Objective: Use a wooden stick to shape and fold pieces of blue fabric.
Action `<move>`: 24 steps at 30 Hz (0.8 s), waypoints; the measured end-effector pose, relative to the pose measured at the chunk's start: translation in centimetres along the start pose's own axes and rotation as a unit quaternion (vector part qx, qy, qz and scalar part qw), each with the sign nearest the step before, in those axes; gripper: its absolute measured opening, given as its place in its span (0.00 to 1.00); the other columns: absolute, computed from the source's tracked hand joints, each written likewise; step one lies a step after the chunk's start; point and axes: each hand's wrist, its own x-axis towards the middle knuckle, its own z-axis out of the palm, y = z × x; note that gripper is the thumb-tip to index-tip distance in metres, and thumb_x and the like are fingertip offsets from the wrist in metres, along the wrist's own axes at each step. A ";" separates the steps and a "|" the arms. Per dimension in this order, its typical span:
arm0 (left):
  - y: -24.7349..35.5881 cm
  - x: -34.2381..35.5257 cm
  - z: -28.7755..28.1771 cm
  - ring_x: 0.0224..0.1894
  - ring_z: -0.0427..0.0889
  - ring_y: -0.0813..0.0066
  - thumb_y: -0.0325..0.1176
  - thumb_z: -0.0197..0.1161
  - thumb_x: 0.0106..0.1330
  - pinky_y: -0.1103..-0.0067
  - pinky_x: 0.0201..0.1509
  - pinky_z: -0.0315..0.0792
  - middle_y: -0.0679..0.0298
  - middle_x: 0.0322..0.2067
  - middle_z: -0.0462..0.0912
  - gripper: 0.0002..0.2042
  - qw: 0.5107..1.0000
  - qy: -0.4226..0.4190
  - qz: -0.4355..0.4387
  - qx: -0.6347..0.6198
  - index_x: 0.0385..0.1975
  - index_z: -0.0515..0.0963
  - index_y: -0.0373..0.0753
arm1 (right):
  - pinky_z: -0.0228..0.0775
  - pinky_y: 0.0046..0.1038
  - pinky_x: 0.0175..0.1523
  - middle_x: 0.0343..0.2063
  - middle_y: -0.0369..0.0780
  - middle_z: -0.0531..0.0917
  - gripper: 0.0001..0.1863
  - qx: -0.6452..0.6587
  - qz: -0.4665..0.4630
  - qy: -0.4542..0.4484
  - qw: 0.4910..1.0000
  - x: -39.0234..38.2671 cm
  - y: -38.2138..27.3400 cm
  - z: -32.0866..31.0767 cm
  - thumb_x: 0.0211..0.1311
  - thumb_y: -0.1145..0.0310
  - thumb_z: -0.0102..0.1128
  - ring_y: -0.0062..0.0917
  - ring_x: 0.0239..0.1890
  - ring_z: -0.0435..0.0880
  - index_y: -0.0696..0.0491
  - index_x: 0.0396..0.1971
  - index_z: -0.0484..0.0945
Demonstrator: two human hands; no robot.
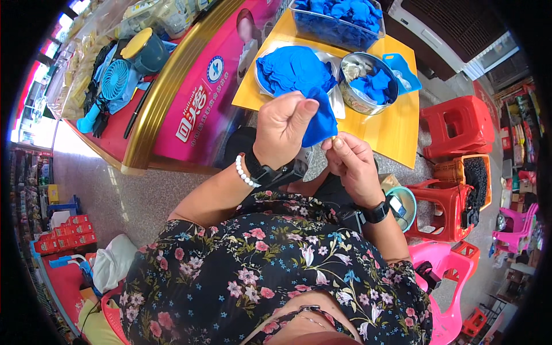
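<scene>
A piece of blue cloth [322, 119] hangs from my left hand [282, 126], which is closed on it with the thumb on top. At the cloth's lower corner, the thumb and fingers of my right hand [353, 164] are pinched together. Something tiny and yellowish shows at those fingertips, too small to name. Just beyond my hands, a pale bowl [260, 80] is heaped with flat blue cloth pieces [296, 69]. To its right stands a round tin [368, 107] with more blue pieces and some whitish ones inside.
The yellow table [397, 135] also carries a clear plastic bin [339, 35] of blue pieces and a small blue basket [409, 86]. A pink, gold-edged counter [195, 109] stands left. Red stools [457, 126] and a pink chair [440, 287] are at the right.
</scene>
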 end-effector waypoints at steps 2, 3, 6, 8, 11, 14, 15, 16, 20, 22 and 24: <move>-0.4 -0.6 0.4 0.22 0.60 0.88 0.37 0.57 0.67 0.85 0.24 0.56 0.74 0.18 0.66 0.13 0.988 0.006 -0.102 -0.115 0.25 0.75 0.33 | 0.42 0.15 0.22 0.15 0.24 0.63 0.13 -0.056 0.002 -0.004 0.998 0.3 -0.4 -0.2 0.68 0.63 0.48 0.08 0.17 0.54 0.57 0.33 0.78; -0.2 -0.4 0.1 0.22 0.60 0.88 0.37 0.57 0.67 0.85 0.24 0.56 0.74 0.18 0.66 0.13 0.988 0.006 -0.102 -0.116 0.25 0.75 0.33 | 0.42 0.15 0.22 0.15 0.24 0.63 0.13 -0.056 0.002 -0.003 0.998 0.3 -0.5 -0.4 0.68 0.63 0.48 0.08 0.17 0.54 0.57 0.33 0.78; 0.1 0.5 -1.8 0.24 0.65 0.94 0.33 0.57 0.67 0.92 0.28 0.57 0.76 0.24 0.72 0.10 0.950 -0.016 -0.213 -0.228 0.41 0.79 0.35 | 0.42 0.15 0.22 0.15 0.24 0.62 0.13 -0.139 -0.024 -0.014 0.990 0.5 -0.6 -0.7 0.68 0.63 0.49 0.08 0.17 0.53 0.57 0.34 0.78; 0.2 0.7 -2.4 0.25 0.65 0.94 0.32 0.57 0.67 0.92 0.28 0.57 0.76 0.24 0.72 0.09 0.956 -0.027 -0.202 -0.210 0.41 0.78 0.35 | 0.60 0.15 0.33 0.27 0.28 0.78 0.13 -0.136 -0.003 -0.007 0.991 0.4 -0.6 -0.9 0.67 0.64 0.52 0.09 0.28 0.67 0.58 0.35 0.80; 0.2 0.6 -2.1 0.25 0.64 0.93 0.30 0.57 0.67 0.92 0.28 0.57 0.76 0.24 0.72 0.07 0.956 -0.023 -0.198 -0.214 0.39 0.78 0.35 | 0.60 0.14 0.32 0.26 0.28 0.78 0.13 -0.136 -0.001 -0.005 0.991 0.5 -0.3 -0.9 0.67 0.64 0.52 0.09 0.27 0.67 0.58 0.34 0.79; 0.3 0.5 -1.7 0.26 0.65 0.92 0.29 0.57 0.67 0.92 0.29 0.57 0.75 0.26 0.73 0.06 0.971 -0.004 -0.165 -0.176 0.37 0.78 0.35 | 0.60 0.14 0.32 0.24 0.29 0.77 0.13 -0.115 0.015 -0.011 0.993 0.6 -0.1 -0.9 0.68 0.63 0.51 0.09 0.26 0.67 0.58 0.33 0.79; 0.4 0.3 -1.5 0.27 0.66 0.92 0.28 0.56 0.67 0.92 0.30 0.58 0.75 0.27 0.73 0.05 0.970 0.014 -0.163 -0.181 0.37 0.77 0.35 | 0.60 0.14 0.32 0.24 0.29 0.77 0.13 -0.116 0.016 -0.011 0.993 0.6 -0.1 -0.8 0.68 0.63 0.51 0.09 0.26 0.67 0.58 0.33 0.79; 0.5 0.3 -1.5 0.28 0.66 0.92 0.28 0.56 0.67 0.92 0.31 0.59 0.75 0.28 0.73 0.05 0.969 0.032 -0.162 -0.186 0.36 0.77 0.35 | 0.59 0.14 0.31 0.23 0.29 0.77 0.14 -0.090 0.022 -0.022 0.995 0.6 0.0 -0.6 0.68 0.63 0.51 0.09 0.25 0.67 0.58 0.32 0.78; 0.1 0.5 -1.2 0.29 0.68 0.92 0.27 0.56 0.67 0.92 0.33 0.61 0.75 0.28 0.74 0.05 0.968 0.056 -0.149 -0.194 0.37 0.76 0.36 | 0.49 0.14 0.25 0.18 0.26 0.67 0.14 -0.080 0.027 -0.022 0.996 0.5 0.5 -0.4 0.68 0.62 0.49 0.09 0.20 0.59 0.57 0.33 0.78; 0.4 0.1 -1.3 0.31 0.70 0.91 0.28 0.57 0.66 0.91 0.35 0.63 0.73 0.30 0.76 0.05 0.965 0.044 -0.171 -0.195 0.38 0.77 0.36 | 0.44 0.14 0.23 0.16 0.24 0.63 0.14 -0.086 0.027 -0.020 0.996 0.6 0.7 -0.4 0.68 0.61 0.49 0.08 0.18 0.54 0.56 0.34 0.78; 0.6 0.0 -1.4 0.33 0.71 0.91 0.28 0.58 0.65 0.91 0.38 0.65 0.72 0.31 0.78 0.05 0.961 0.032 -0.192 -0.195 0.38 0.78 0.36 | 0.44 0.15 0.23 0.16 0.24 0.63 0.14 -0.069 0.026 -0.008 0.997 0.5 0.4 -0.2 0.68 0.61 0.48 0.08 0.18 0.54 0.56 0.33 0.78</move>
